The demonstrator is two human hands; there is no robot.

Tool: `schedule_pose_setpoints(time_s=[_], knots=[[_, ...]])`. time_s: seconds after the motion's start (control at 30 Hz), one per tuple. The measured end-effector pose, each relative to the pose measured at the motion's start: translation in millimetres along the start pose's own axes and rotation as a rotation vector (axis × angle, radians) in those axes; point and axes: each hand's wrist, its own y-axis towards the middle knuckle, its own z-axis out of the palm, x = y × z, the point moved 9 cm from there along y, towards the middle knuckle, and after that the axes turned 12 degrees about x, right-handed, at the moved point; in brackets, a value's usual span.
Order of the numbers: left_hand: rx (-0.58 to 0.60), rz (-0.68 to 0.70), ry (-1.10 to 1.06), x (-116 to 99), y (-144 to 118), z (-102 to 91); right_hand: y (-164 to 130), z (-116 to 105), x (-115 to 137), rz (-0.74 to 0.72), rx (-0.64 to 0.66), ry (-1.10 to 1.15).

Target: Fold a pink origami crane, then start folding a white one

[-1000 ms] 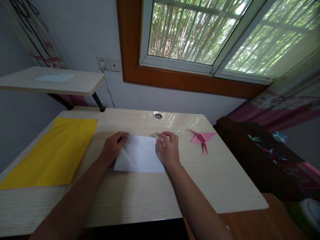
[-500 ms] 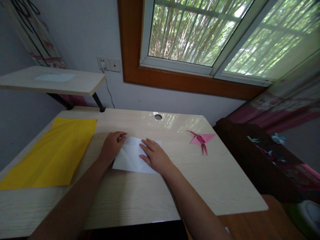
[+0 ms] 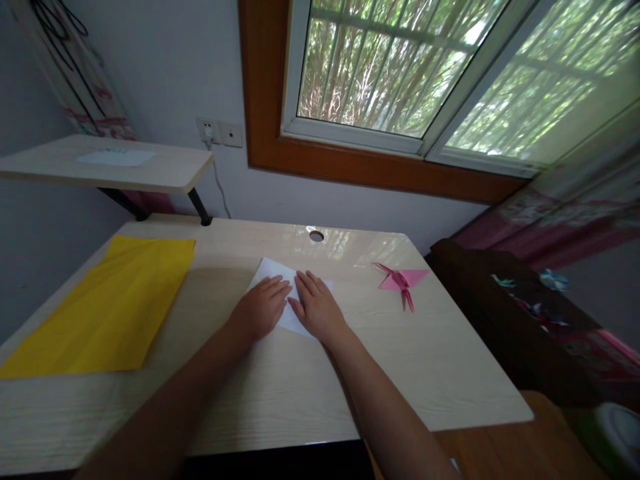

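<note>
On the desk (image 3: 280, 393), left hand (image 3: 263, 308) and right hand (image 3: 316, 309), fingers flat, hiding most of white paper (image 3: 273, 269)

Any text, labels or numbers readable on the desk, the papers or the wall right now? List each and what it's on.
No text can be read.
White paper under the left hand and right hand: blank.
Yellow sheet: blank.
Pink folded figure: no marks.
Sheet on the shelf: faint marks, too blurred to read.
Wall socket: no legible label.
</note>
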Motion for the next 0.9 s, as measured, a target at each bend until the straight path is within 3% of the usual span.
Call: schedule_pose_setpoints(time_s=[0.17,0.47,0.7,0.9], knots=[[0.128,-0.122,0.072,1,2,24.6,0,3,0,-0.025,0.028,0.013],[0.163,-0.223,0.079,26,-3,17.3,-2,0,3,-0.030,0.065,0.040],[0.066,-0.302,0.026,36,-7,9.2,-8,-2,-40,0.134,-0.030,0.052],[0.001,-0.444,0.032,63,-16,2.4,-15,-6,-69,0.235,-0.116,0.060]])
